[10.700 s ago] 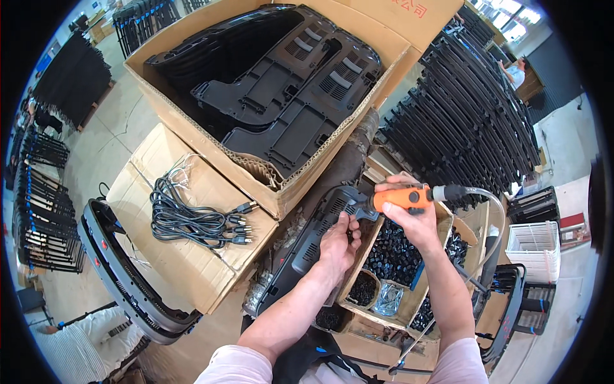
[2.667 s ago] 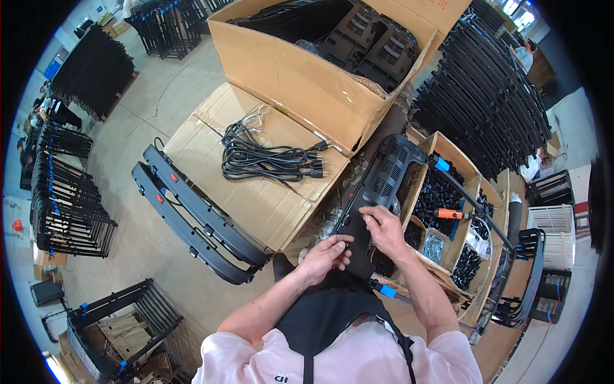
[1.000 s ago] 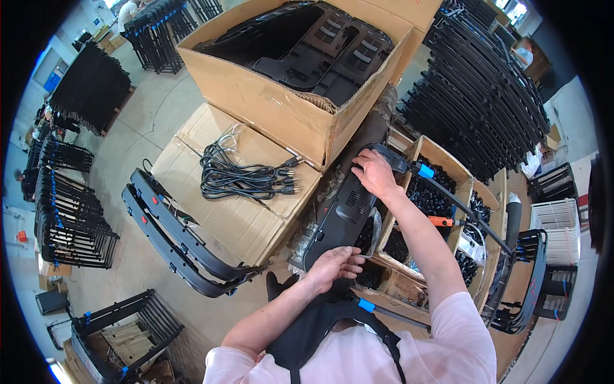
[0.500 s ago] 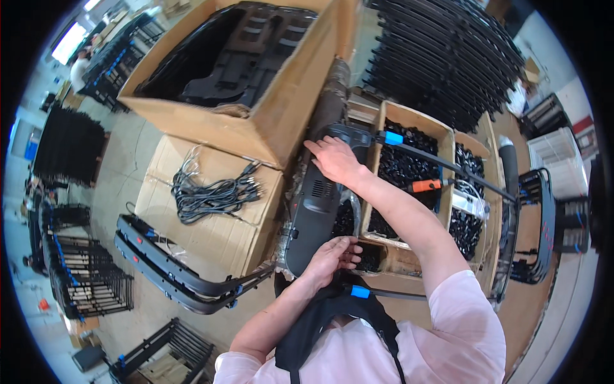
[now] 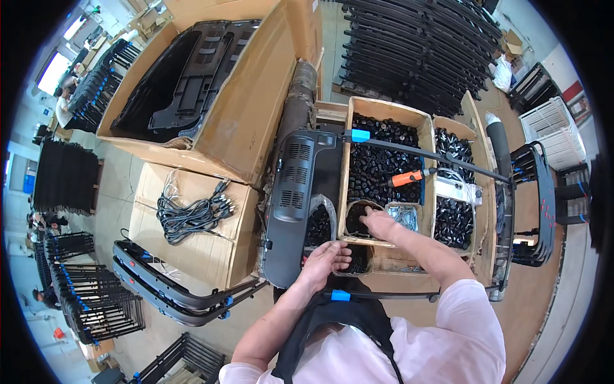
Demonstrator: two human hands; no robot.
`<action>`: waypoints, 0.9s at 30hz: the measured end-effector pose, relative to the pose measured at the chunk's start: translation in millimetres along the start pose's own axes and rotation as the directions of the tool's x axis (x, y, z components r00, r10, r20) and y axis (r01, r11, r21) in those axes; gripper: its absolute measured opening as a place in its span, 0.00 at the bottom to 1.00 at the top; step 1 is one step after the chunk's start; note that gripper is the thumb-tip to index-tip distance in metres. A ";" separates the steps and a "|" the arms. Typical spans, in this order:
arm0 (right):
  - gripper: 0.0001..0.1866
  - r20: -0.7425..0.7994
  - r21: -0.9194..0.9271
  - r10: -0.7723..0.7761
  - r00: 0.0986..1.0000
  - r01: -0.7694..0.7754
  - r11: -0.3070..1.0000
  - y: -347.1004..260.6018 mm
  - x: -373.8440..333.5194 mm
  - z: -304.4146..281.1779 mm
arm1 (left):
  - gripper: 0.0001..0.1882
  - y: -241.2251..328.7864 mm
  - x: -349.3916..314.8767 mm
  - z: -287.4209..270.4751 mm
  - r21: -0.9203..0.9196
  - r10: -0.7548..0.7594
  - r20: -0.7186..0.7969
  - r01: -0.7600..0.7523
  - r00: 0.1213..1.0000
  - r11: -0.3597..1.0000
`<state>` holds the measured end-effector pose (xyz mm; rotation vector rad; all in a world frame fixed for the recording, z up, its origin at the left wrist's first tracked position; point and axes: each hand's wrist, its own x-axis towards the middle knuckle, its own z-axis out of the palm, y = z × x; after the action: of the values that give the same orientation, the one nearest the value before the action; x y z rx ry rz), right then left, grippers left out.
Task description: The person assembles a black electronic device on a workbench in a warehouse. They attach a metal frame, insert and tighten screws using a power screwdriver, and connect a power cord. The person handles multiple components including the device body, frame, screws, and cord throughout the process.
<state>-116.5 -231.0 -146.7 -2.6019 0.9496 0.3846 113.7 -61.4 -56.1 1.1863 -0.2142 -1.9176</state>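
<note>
A long black plastic cover with vent slots (image 5: 292, 192) lies lengthwise on the bench before me. My left hand (image 5: 325, 261) is at the right side of its near end, fingers curled in; whatever they may hold is hidden. My right hand (image 5: 380, 223) reaches into a small round container (image 5: 353, 225) of dark small parts, in the near left corner of a wooden bin. Its fingertips are down among the parts, closed together, and what they grip cannot be made out. Beside that hand is a clear-lined tray of silvery screws (image 5: 404, 216).
An orange-and-black power driver (image 5: 409, 178) lies over a wooden bin (image 5: 350, 153) of black knobs. A black frame bar with a blue clip (image 5: 361, 136) crosses above it. Coiled black cables (image 5: 195, 216) rest on a carton to the left, near a large open carton (image 5: 246, 121) of black panels.
My right hand has left the far end of the black cover and moved right and nearer, into the small container. My left hand stays by the cover's near end. The view has shifted.
</note>
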 end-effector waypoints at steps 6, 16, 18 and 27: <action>0.17 0.102 -0.150 -0.013 0.995 0.028 0.988 -0.8 3.3 19.0 | 0.22 -0.4 41.3 27.2 0.068 0.029 -0.064 -0.024 0.998 0.997; 0.10 -0.043 0.191 0.056 0.998 -0.047 0.981 24.5 -2.3 10.6 | 0.29 -5.1 126.0 55.7 0.051 0.027 -0.207 -0.017 0.978 0.999; 0.10 -0.056 0.325 0.139 0.989 -0.114 0.939 19.0 -13.3 -14.2 | 0.27 -9.7 143.7 59.6 0.067 0.013 -0.265 0.005 0.964 0.998; 0.18 -0.321 0.691 0.278 0.905 0.023 0.722 -7.1 -53.8 -57.5 | 0.20 -35.2 200.1 64.5 -0.330 -0.107 -0.119 0.063 0.987 0.942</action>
<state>-143.9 -218.7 -73.5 -1.9391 1.1377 -0.4430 4.0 -203.4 -171.3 1.1080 0.2239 -1.8494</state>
